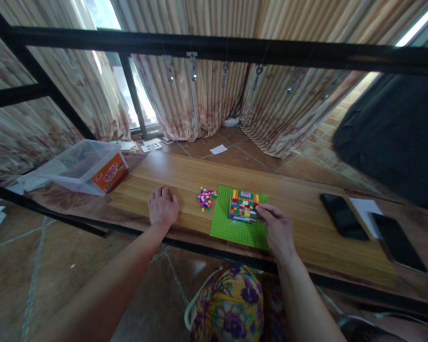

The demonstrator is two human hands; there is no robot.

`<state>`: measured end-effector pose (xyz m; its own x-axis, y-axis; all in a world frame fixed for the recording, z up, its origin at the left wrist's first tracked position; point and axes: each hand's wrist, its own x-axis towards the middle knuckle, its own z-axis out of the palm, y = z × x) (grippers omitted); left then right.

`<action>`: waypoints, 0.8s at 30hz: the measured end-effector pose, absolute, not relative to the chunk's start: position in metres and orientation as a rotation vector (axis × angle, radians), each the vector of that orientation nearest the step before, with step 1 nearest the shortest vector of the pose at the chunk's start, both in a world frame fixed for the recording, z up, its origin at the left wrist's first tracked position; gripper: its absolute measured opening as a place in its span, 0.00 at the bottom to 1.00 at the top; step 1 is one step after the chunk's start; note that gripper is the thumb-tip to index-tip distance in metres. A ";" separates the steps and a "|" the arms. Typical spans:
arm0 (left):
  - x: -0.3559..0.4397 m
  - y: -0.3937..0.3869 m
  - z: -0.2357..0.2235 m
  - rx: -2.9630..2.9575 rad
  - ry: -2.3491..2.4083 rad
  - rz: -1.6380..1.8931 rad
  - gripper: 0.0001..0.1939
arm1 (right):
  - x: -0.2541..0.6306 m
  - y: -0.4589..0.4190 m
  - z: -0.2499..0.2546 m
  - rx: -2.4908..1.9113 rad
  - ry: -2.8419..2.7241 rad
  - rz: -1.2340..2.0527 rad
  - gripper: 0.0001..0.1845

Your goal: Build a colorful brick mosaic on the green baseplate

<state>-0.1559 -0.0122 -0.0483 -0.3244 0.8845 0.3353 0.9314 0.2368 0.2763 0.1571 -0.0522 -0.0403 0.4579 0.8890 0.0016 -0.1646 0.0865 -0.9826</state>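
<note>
My right hand [281, 232] sets nearly closed fingertips at the right edge of the brick structure [243, 208]; I cannot tell whether they grip a brick. The structure stands on the green studded baseplate [223, 225], presumably for a firm footing. My left hand [163, 206] rests palm down on the wood-grain board [185, 171], fingers loosely curled, contents hidden, probably for support. Loose bricks [206, 199] lie between it and the structure, likely for easy reach. The structure is low, blocky and multicoloured, its upper face densely patterned.
</note>
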 end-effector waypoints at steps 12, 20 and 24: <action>-0.157 -0.011 -0.052 -1.755 -2.368 -0.665 0.21 | 0.155 -0.048 -0.039 -1.193 -0.671 0.994 0.10; -0.156 -0.012 -0.049 -1.754 -2.364 -0.642 0.21 | 0.152 -0.046 -0.039 -1.182 -0.575 1.050 0.12; -0.157 -0.012 -0.050 -1.758 -2.361 -0.620 0.20 | 0.155 -0.051 -0.036 -1.171 -0.575 1.093 0.16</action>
<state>-0.1567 -0.0120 -0.0497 -0.3113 0.8859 0.3440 0.9405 0.2355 0.2448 0.1555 -0.0509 -0.0360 0.4047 0.8994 -0.1651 -0.3738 -0.0021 -0.9275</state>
